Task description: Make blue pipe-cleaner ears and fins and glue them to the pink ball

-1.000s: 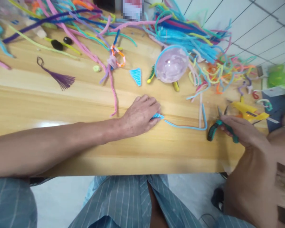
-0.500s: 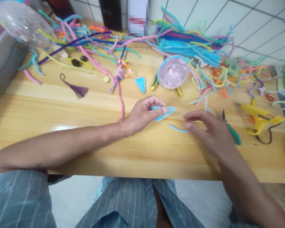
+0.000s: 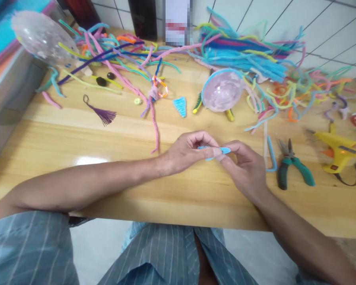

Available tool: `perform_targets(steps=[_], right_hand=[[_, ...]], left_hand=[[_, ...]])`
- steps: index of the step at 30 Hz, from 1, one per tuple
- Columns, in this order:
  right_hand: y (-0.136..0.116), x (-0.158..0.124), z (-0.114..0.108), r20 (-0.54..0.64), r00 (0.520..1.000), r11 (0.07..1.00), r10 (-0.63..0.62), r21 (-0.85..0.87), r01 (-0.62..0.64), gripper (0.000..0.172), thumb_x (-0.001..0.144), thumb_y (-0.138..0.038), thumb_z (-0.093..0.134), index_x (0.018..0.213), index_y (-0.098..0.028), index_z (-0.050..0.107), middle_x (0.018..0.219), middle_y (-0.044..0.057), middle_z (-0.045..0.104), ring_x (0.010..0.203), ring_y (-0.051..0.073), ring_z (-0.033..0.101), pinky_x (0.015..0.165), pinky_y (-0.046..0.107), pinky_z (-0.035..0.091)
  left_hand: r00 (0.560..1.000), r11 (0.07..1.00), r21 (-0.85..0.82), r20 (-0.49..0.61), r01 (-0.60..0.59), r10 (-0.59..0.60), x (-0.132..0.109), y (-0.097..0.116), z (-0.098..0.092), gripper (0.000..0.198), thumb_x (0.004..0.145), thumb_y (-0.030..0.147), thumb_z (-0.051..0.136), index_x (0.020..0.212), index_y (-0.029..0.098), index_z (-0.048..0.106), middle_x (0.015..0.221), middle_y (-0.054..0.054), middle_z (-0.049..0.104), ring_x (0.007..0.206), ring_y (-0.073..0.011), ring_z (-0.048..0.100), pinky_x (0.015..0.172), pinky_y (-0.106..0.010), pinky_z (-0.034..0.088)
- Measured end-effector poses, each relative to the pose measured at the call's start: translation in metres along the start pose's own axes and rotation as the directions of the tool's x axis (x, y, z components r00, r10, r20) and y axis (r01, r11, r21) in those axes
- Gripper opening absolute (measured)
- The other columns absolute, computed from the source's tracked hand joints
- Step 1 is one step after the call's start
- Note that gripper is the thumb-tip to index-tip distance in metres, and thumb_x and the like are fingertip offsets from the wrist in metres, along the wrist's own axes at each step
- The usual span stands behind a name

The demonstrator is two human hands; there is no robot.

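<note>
Above the wooden table (image 3: 77, 142), my left hand (image 3: 186, 151) and my right hand (image 3: 245, 166) meet and both pinch a small light-blue pipe-cleaner piece (image 3: 215, 152). The piece is a folded, pointed shape, and the fingers hide most of it. A cut length of light-blue pipe cleaner (image 3: 271, 155) lies just right of my right hand. Green-handled pliers (image 3: 292, 168) rest on the table beyond it, untouched.
A finished blue pipe-cleaner triangle (image 3: 180, 106), a pink clear ball with a blue rim (image 3: 222, 91) and a purple tassel (image 3: 104, 114) lie farther back. Heaps of coloured pipe cleaners (image 3: 249, 59) cover the far side. A yellow glue gun (image 3: 338, 150) sits at right.
My right hand let go of the pliers, moved left and joined my left hand on the blue piece. My left hand lifted the piece off the table.
</note>
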State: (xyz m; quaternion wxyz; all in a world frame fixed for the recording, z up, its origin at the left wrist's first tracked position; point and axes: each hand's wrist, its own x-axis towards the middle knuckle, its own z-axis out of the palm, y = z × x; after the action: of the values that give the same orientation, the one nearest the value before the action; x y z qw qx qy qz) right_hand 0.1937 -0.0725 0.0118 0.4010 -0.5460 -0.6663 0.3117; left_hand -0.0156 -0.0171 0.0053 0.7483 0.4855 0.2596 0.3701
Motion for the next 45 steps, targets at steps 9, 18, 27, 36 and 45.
perform_targets(steps=[9,18,27,36,45], right_hand=[[-0.011,0.003,-0.011,0.064,0.976,0.964,-0.207,-0.155,0.214,0.018,0.092,-0.012,0.071,0.092,-0.029,0.065,0.083,-0.003,0.071,0.076,0.018,0.068,0.071,0.032,0.051],[-0.001,0.005,-0.009,0.053,0.962,0.957,-0.267,-0.101,0.272,0.013,0.098,-0.018,0.075,0.100,-0.029,0.068,0.085,-0.003,0.071,0.077,0.015,0.070,0.072,0.029,0.054],[-0.003,0.001,-0.010,0.053,0.993,0.994,-0.104,0.039,0.102,0.011,0.098,-0.024,0.075,0.107,-0.029,0.072,0.099,0.000,0.078,0.090,0.018,0.075,0.086,0.035,0.061],[0.001,0.001,-0.006,0.064,0.998,0.999,-0.015,0.035,0.013,0.005,0.098,-0.032,0.076,0.098,-0.029,0.072,0.090,0.000,0.078,0.084,0.021,0.074,0.081,0.038,0.059],[-0.001,0.005,-0.012,-0.027,0.978,0.978,-0.208,-0.023,0.207,0.005,0.099,-0.036,0.075,0.095,-0.033,0.076,0.102,0.005,0.077,0.096,0.025,0.073,0.090,0.047,0.061]], left_hand=[[0.990,0.961,0.240,0.068,-0.135,0.122,-0.005,-0.001,0.001,0.034,0.092,0.046,0.088,0.089,0.014,0.077,0.084,-0.003,0.074,0.074,-0.0107,0.061,0.070,-0.025,0.047],[0.987,0.909,0.388,0.017,-0.152,0.158,-0.007,0.003,-0.003,0.035,0.095,0.049,0.084,0.088,0.015,0.081,0.084,-0.005,0.075,0.077,-0.0133,0.065,0.073,-0.027,0.050],[0.993,0.992,0.121,-0.121,0.020,-0.005,-0.002,0.004,-0.002,0.044,0.078,0.054,0.097,0.087,0.015,0.078,0.086,-0.003,0.080,0.079,-0.0131,0.069,0.081,-0.028,0.057],[0.998,0.998,0.051,-0.042,0.043,-0.041,-0.007,0.004,0.002,0.043,0.079,0.049,0.099,0.092,0.015,0.077,0.091,-0.003,0.080,0.085,-0.0132,0.070,0.084,-0.028,0.058],[0.953,0.957,-0.129,0.198,0.259,-0.231,-0.004,0.002,-0.001,0.054,0.087,0.055,0.092,0.119,0.017,0.073,0.101,-0.006,0.078,0.083,-0.0164,0.076,0.073,-0.029,0.061]])
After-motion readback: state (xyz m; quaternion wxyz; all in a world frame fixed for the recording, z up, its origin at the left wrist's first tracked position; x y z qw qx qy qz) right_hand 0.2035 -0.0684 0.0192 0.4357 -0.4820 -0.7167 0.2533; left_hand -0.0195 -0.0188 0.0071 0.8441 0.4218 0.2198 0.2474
